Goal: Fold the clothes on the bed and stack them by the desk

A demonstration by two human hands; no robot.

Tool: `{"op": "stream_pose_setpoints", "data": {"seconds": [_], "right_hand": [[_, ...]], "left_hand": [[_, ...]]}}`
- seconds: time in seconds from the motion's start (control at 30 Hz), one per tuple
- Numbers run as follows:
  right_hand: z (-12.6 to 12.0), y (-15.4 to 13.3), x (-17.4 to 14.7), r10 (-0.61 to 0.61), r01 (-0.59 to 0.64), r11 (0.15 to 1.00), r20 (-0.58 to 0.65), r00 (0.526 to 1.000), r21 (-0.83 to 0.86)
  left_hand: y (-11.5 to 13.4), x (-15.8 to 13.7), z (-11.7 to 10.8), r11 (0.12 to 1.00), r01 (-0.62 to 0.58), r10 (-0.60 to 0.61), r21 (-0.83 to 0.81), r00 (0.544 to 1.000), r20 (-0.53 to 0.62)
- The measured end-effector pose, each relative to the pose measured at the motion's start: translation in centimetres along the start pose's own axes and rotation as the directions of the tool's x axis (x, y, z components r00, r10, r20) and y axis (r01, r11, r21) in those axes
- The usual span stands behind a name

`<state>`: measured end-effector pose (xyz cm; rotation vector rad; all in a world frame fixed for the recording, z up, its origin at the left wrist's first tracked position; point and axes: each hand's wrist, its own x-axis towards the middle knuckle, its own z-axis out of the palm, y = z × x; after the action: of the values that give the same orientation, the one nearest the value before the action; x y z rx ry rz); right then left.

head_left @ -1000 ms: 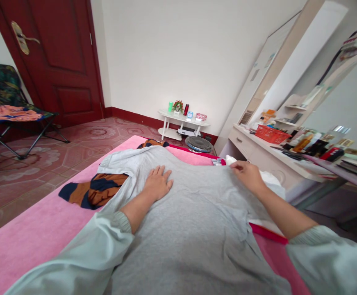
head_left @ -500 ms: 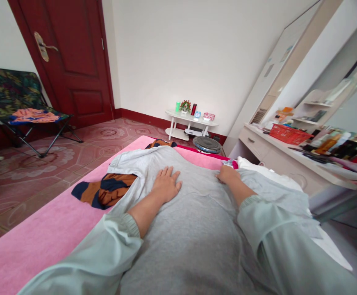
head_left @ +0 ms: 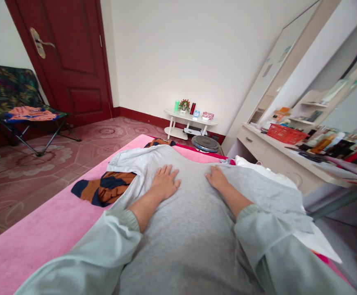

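Note:
A grey T-shirt lies spread over a pink-covered bed, its neckline toward the far end. My left hand rests flat on the left chest area of the shirt, fingers apart. On the right side near the neckline, my right hand lies on the fabric with its fingers stretched out. Under the left sleeve an orange and navy striped garment sticks out. White cloth shows beneath the right sleeve.
A white dressing table with a red basket and several bottles stands at the right. Beyond the bed are a low white table and a round dark-topped object. A folding chair holds clothing at the left.
My right hand has moved left from the shirt's right shoulder toward the neckline, and its fingers have opened out. The right sleeve looks flatter. My left hand stays nearly in place.

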<state>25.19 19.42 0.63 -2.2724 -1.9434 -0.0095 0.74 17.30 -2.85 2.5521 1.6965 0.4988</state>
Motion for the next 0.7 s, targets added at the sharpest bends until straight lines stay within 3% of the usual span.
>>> {"op": "stream_pose_setpoints", "data": {"seconds": [0.1,0.17,0.27,0.37,0.47,0.6,0.7], "right_hand": [[-1.3,-1.8,-4.7,-0.191,0.191,0.981,0.005,0.981,0.032],[-2.5,-2.5,-9.2,-0.357,0.356,0.929,-0.007,0.934,0.098],[-4.3,-1.8,-16.5,-0.453,0.451,0.867,-0.039,0.891,0.212],[-5.6,1.0,-22.6,-0.426,0.434,0.854,-0.093,0.9,0.286],[-5.9,5.3,-26.8,-0.353,0.393,0.87,-0.18,0.918,0.298],[-5.6,10.5,-29.9,-0.236,0.309,0.907,-0.263,0.935,0.286],[-5.9,12.6,-31.4,-0.203,0.279,0.923,-0.282,0.938,0.264]], "left_hand": [[-0.1,0.2,0.0,1.0,0.002,-0.002,0.004,1.0,0.019],[-0.1,0.3,-0.1,1.0,0.006,-0.007,0.014,0.999,0.04],[-0.1,0.3,-0.3,1.0,0.004,-0.007,0.027,0.994,0.111],[-0.1,-0.1,-0.8,1.0,-0.02,0.016,0.021,0.983,0.182],[-0.2,-1.1,-1.9,0.998,-0.062,0.058,0.006,0.966,0.253],[-0.9,-3.8,-4.3,0.985,-0.167,0.168,-0.035,0.919,0.357],[-2.1,-6.8,-6.6,0.966,-0.248,0.257,-0.077,0.877,0.406]]}}
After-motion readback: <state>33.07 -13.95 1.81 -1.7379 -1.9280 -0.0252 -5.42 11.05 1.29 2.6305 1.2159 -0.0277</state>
